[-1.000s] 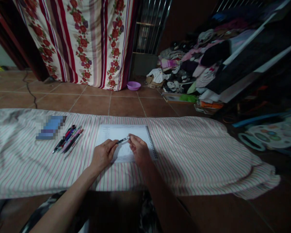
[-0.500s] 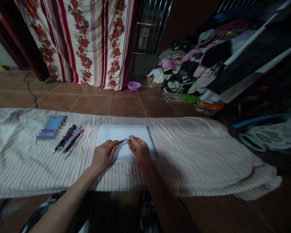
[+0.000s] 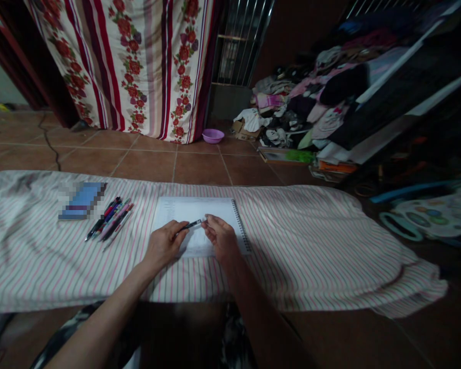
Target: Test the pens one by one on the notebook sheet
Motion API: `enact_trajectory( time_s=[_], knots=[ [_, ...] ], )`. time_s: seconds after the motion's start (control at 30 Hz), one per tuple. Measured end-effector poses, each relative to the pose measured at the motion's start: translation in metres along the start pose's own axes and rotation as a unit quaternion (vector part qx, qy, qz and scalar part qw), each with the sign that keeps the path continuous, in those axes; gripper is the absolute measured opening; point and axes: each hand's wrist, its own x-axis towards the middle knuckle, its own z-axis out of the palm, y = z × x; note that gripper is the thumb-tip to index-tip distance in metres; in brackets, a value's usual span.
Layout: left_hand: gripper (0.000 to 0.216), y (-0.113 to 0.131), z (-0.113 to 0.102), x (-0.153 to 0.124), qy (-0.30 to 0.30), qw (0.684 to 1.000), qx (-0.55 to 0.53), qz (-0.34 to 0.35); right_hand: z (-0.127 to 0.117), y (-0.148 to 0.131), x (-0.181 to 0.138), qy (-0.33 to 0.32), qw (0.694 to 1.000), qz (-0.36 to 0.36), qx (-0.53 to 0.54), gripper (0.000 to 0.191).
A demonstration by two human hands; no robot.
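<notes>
A spiral notebook (image 3: pixel 211 205) lies open on the striped cloth, its wire binding on the right. Above its page, my left hand (image 3: pixel 166 240) is closed around a slim dark pen (image 3: pixel 194 224) with a pale band near its end. The pen points right, towards my right hand (image 3: pixel 219 234). Thumb and fingers of that hand are pinched together right at the pen's end, around something small and pale that I cannot make out. Left of the notebook lies a bunch of several pens (image 3: pixel 109 220) in mixed colours.
Striped cloth (image 3: pixel 311 246) covers the low surface before me. A blurred-out blue rectangle (image 3: pixel 82 200) lies at its left. Beyond, on the tiled floor (image 3: pixel 149 159), are a purple basin (image 3: pixel 213 136), a floral curtain (image 3: pixel 149 66) and a heap of clothes (image 3: pixel 299 102).
Hardly anything differs. Both hands keep their places over the notebook, and the view has shifted very slightly.
</notes>
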Motion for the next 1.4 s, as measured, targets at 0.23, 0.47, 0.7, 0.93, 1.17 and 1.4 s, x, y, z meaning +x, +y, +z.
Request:
enact_trajectory(
  time_s=[0.23,0.47,0.7,0.93,1.17,1.4],
  knots=[
    [0.048,0.011,-0.003,0.006,-0.001,0.936,-0.294,-0.192,-0.001,0.0,0.002,-0.001,1.0,0.009,0.027,0.015],
    [0.048,0.017,-0.006,0.01,0.016,0.836,-0.489,-0.247,-0.002,0.004,0.004,-0.013,0.998,0.022,0.061,0.012],
    [0.044,0.024,-0.002,0.009,0.024,0.776,-0.562,-0.285,0.001,0.003,0.002,-0.012,0.998,0.036,0.045,0.016],
    [0.038,0.027,0.004,0.012,0.057,0.725,-0.614,-0.305,0.003,0.004,0.002,-0.024,0.998,0.042,0.04,0.018],
    [0.034,0.03,0.004,0.013,0.07,0.732,-0.597,-0.322,0.004,0.008,0.0,-0.035,0.998,0.028,0.033,0.016],
    [0.019,0.032,0.003,0.014,0.095,0.706,-0.602,-0.362,0.004,0.007,-0.001,-0.043,0.999,0.018,0.028,0.016]
  ],
)
